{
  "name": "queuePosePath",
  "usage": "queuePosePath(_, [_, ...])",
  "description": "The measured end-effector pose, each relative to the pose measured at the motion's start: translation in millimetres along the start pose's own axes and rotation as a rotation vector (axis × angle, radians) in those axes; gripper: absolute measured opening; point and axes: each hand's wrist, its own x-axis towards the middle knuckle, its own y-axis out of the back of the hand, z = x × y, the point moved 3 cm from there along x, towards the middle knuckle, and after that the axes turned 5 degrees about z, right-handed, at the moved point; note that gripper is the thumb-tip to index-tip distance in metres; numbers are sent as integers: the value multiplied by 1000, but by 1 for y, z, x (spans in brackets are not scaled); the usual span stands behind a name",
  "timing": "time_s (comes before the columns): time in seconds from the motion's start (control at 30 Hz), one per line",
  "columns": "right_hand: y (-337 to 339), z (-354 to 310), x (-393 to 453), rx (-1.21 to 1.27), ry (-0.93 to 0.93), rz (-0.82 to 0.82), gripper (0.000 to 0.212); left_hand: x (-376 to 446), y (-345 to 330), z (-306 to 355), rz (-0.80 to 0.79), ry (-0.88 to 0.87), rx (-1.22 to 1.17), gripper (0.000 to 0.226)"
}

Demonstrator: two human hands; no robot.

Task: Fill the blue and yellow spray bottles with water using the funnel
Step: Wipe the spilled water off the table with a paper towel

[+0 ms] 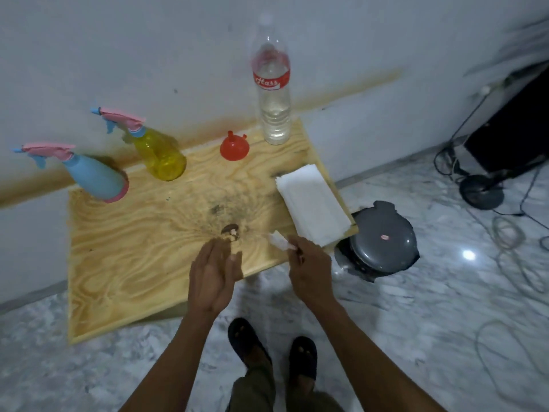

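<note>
On the wooden table (124,263) a blue spray bottle (92,176) with a pink trigger head stands at the far left. A yellow spray bottle (160,156) with a pink and blue head stands just right of it. The red funnel (234,147) sits mouth-down near the far edge. Beside it a tall clear water bottle (273,93) with a red label stands uncapped, partly filled. My left hand (215,278) is flat with fingers apart over the table's near edge, holding nothing. My right hand (309,269) pinches a small crumpled white tissue (279,240).
A stack of white tissues (312,203) lies on the table's right end. A grey lidded bin (380,239) sits on the marble floor just right of the table. Cables (511,242) and a black stand base (481,191) lie at the far right. My feet in dark sandals (273,352) are below.
</note>
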Motion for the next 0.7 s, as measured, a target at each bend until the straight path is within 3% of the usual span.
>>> queuePosePath(0.47, [195,76,-15,264,-868,659,20,24,-29,189,-250,-204,-262,48])
queuePosePath(0.6, [217,84,-21,337,-984,827,31,35,-45,223,-340,-313,-295,43])
queuePosePath(0.7, [223,87,-24,349,-1020,890,25,44,-57,237,-402,-356,-268,43])
